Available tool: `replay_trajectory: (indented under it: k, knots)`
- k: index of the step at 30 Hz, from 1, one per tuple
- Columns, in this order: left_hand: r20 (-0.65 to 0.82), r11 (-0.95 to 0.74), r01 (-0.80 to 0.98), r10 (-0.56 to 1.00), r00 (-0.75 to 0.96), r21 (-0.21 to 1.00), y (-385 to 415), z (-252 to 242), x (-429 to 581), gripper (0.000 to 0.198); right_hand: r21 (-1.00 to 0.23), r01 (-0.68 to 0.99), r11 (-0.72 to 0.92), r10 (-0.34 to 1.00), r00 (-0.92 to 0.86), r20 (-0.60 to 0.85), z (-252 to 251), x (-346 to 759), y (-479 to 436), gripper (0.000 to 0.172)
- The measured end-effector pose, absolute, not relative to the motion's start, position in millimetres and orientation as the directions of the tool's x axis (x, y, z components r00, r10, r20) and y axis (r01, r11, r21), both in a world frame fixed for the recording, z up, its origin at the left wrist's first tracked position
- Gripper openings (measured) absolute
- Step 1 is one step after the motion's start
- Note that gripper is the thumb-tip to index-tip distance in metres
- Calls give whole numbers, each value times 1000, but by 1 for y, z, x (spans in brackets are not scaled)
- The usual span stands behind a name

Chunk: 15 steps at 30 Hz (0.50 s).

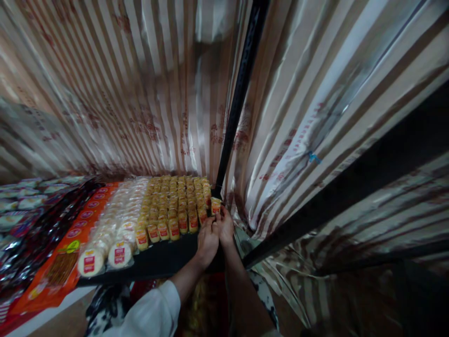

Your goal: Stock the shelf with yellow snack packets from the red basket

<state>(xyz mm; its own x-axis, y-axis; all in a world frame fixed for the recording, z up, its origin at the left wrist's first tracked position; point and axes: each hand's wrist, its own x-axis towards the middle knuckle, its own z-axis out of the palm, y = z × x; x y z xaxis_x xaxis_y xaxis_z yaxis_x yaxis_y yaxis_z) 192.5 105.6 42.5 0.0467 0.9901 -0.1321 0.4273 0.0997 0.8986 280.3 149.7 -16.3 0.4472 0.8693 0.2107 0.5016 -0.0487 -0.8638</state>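
At the right end of a dark shelf [164, 256], my left hand [207, 241] and my right hand [226, 227] come together. Between their fingertips stands a small yellow packaged snack [215, 206] with a red label, held upright. My fingers are closed around its lower part, and some fingertips are hidden. Just left of it, tight rows of matching yellow packaged snacks [173, 227] cover the shelf corner, their red labels facing me.
Further left lie rows of round white packaged cakes [119, 254], orange snack bags [58, 267] and dark shiny packets [35, 234]. A black upright post [238, 98] rises behind my hands. A black diagonal bar [315, 201] crosses on the right. Striped sheeting [157, 93] hangs behind.
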Motion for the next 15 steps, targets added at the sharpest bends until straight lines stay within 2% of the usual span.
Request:
replay_trajectory:
  k: [6, 15]
  knots:
    - [-139, 96, 496, 989, 51, 863, 102, 25, 180, 39, -845, 521, -121, 886, 440, 144, -24, 270, 168, 45]
    - [-119, 85, 488, 992, 38, 868, 106, 11, 172, 42, -756, 637, -151, 891, 419, 175, -23, 264, 177, 39]
